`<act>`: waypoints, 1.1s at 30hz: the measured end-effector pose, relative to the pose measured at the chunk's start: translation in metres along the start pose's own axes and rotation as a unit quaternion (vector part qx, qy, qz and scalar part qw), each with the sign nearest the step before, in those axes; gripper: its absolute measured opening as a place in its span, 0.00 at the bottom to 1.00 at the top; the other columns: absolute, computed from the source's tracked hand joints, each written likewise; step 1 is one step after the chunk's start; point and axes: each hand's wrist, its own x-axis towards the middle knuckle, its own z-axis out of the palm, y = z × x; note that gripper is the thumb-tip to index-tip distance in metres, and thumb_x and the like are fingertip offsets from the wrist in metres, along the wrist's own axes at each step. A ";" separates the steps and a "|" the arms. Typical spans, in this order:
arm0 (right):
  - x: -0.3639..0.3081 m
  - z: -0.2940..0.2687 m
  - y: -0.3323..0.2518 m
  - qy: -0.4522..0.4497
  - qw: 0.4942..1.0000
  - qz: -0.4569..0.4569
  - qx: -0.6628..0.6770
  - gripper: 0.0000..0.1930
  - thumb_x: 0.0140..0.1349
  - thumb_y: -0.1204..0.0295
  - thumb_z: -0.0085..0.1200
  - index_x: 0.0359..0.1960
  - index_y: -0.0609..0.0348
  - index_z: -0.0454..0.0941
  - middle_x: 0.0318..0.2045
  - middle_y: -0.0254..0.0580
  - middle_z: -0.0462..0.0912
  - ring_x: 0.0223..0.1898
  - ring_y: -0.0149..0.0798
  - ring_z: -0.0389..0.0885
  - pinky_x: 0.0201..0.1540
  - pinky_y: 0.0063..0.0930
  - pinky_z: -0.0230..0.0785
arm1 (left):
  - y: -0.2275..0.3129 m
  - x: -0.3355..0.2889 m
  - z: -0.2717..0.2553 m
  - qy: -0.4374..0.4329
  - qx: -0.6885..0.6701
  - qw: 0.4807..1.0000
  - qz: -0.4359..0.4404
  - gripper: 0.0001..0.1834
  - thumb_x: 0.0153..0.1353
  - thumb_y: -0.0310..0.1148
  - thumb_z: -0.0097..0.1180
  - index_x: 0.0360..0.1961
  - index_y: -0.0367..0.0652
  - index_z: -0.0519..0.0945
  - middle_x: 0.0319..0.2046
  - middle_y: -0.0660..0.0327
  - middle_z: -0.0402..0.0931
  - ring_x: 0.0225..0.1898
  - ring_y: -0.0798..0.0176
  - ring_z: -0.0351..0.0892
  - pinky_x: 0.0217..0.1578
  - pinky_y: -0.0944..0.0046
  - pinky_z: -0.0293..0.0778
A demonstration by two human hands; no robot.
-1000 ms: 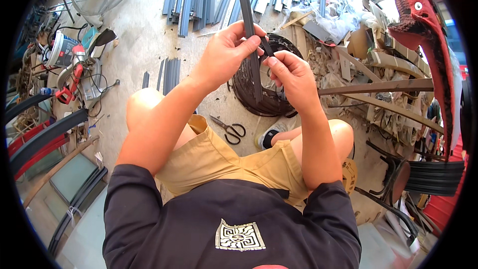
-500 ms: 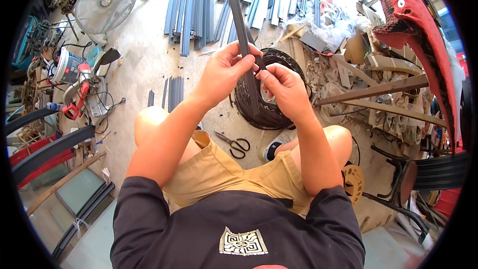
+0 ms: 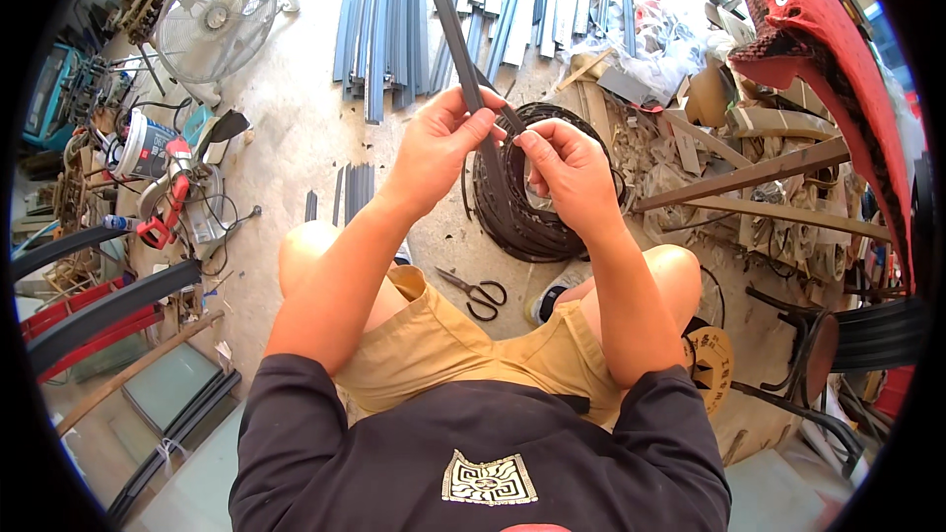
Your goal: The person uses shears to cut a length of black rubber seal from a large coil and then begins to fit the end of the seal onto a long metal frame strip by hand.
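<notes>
Bar [image 3: 448, 20] leaning further toward eleven o'clock, held fast above the coil [image 3: 532, 234].

From my remote feed, I see the dark bar's upper length tipped more to the left than a second ago, while both grips stay as they were. The left hand [image 3: 443, 143] is clamped on the bar, thumb against fingers; the right hand [image 3: 567, 163], at its three o'clock, pinches a narrower black strip [image 3: 510, 118] slanting down from the bar. I take this as a change of angle, not of hold, so neither piece seems loose. The coil sits at five o'clock from the hands; scissors [image 3: 469, 290] lie on the floor [image 3: 286, 158] at six o'clock, untouched.
</notes>
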 end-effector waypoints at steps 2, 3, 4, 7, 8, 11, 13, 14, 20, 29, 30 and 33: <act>0.000 -0.002 -0.001 0.026 1.000 0.003 -0.001 0.09 0.76 0.68 0.59 0.43 0.61 0.82 0.26 0.29 0.80 0.23 0.21 0.75 0.27 0.17 0.68 | 0.006 0.003 -0.005 0.020 -0.012 1.000 0.009 0.10 0.78 0.32 0.56 0.55 0.42 0.80 0.50 0.60 0.85 0.45 0.69 0.84 0.52 0.62 0.82; 0.000 -0.002 0.000 0.026 1.000 0.001 0.000 0.09 0.76 0.68 0.59 0.43 0.61 0.82 0.26 0.29 0.80 0.23 0.21 0.75 0.27 0.17 0.68 | 0.009 0.005 -0.007 0.040 -0.025 0.999 0.016 0.10 0.79 0.32 0.54 0.55 0.42 0.80 0.50 0.59 0.85 0.44 0.68 0.84 0.52 0.61 0.83; 0.001 -0.003 0.002 0.030 0.999 -0.004 0.022 0.08 0.76 0.69 0.58 0.45 0.61 0.82 0.27 0.30 0.81 0.24 0.21 0.75 0.27 0.17 0.69 | 0.012 0.006 -0.011 0.040 -0.023 0.999 0.017 0.10 0.79 0.32 0.54 0.55 0.42 0.80 0.50 0.59 0.85 0.44 0.68 0.84 0.52 0.61 0.83; -0.002 -0.002 -0.002 0.022 0.999 -0.009 0.047 0.07 0.77 0.72 0.54 0.47 0.62 0.80 0.28 0.33 0.81 0.24 0.23 0.76 0.28 0.18 0.69 | 0.022 0.007 -0.022 0.112 -0.061 0.991 0.029 0.12 0.81 0.33 0.50 0.58 0.42 0.78 0.46 0.58 0.84 0.42 0.67 0.85 0.50 0.61 0.84; -0.003 -0.002 -0.004 0.013 0.999 -0.009 0.048 0.07 0.77 0.73 0.52 0.48 0.62 0.79 0.28 0.34 0.82 0.24 0.24 0.76 0.29 0.18 0.69 | 0.024 0.007 -0.026 0.113 -0.061 0.991 0.029 0.12 0.81 0.33 0.50 0.58 0.42 0.78 0.46 0.58 0.84 0.42 0.67 0.85 0.50 0.61 0.84; -0.003 0.001 0.000 0.004 0.997 -0.030 0.074 0.06 0.76 0.76 0.52 0.48 0.63 0.78 0.28 0.32 0.80 0.25 0.22 0.76 0.30 0.18 0.71 | 0.031 0.008 -0.033 0.181 -0.104 0.977 0.043 0.12 0.82 0.33 0.47 0.58 0.41 0.77 0.38 0.63 0.79 0.39 0.67 0.81 0.46 0.61 0.83; -0.001 0.000 0.002 -0.014 0.997 -0.022 0.079 0.06 0.75 0.76 0.51 0.47 0.63 0.78 0.28 0.31 0.80 0.25 0.21 0.75 0.30 0.18 0.71 | 0.031 0.010 -0.045 0.190 -0.129 0.971 0.064 0.13 0.82 0.34 0.46 0.59 0.41 0.76 0.37 0.64 0.77 0.38 0.68 0.79 0.45 0.61 0.82; -0.002 0.001 0.002 -0.031 0.996 -0.015 0.083 0.05 0.75 0.76 0.51 0.47 0.63 0.78 0.27 0.30 0.79 0.25 0.21 0.74 0.30 0.18 0.71 | 0.032 0.010 -0.050 0.196 -0.154 0.965 0.084 0.14 0.83 0.35 0.45 0.60 0.41 0.75 0.35 0.65 0.75 0.36 0.69 0.77 0.44 0.60 0.81; -0.015 0.020 -0.006 -0.074 0.997 -0.023 0.006 0.11 0.78 0.65 0.57 0.44 0.61 0.83 0.27 0.24 0.76 0.28 0.18 0.71 0.31 0.17 0.69 | 0.041 0.013 -0.067 0.266 -0.216 0.935 0.091 0.15 0.84 0.37 0.42 0.60 0.41 0.75 0.30 0.68 0.65 0.28 0.72 0.62 0.31 0.69 0.64; -0.020 0.036 0.008 -0.112 0.991 -0.022 -0.077 0.09 0.76 0.69 0.60 0.46 0.62 0.83 0.30 0.25 0.81 0.32 0.18 0.72 0.35 0.18 0.68 | 0.044 0.008 -0.088 0.294 -0.258 0.915 0.096 0.16 0.84 0.38 0.40 0.59 0.41 0.74 0.29 0.67 0.65 0.26 0.72 0.59 0.28 0.69 0.62; -0.020 0.037 0.009 -0.117 0.989 -0.026 -0.086 0.08 0.75 0.69 0.60 0.46 0.62 0.83 0.30 0.25 0.81 0.32 0.18 0.71 0.35 0.18 0.67 | 0.044 0.008 -0.091 0.294 -0.273 0.911 0.097 0.16 0.84 0.38 0.40 0.59 0.40 0.74 0.29 0.67 0.65 0.26 0.72 0.58 0.28 0.69 0.61; -0.023 0.041 0.009 -0.122 0.989 -0.017 -0.081 0.08 0.75 0.70 0.62 0.45 0.62 0.84 0.31 0.25 0.81 0.32 0.18 0.71 0.35 0.18 0.67 | 0.043 0.009 -0.093 0.300 -0.293 0.904 0.088 0.16 0.85 0.39 0.39 0.57 0.40 0.74 0.29 0.68 0.65 0.26 0.72 0.58 0.27 0.69 0.60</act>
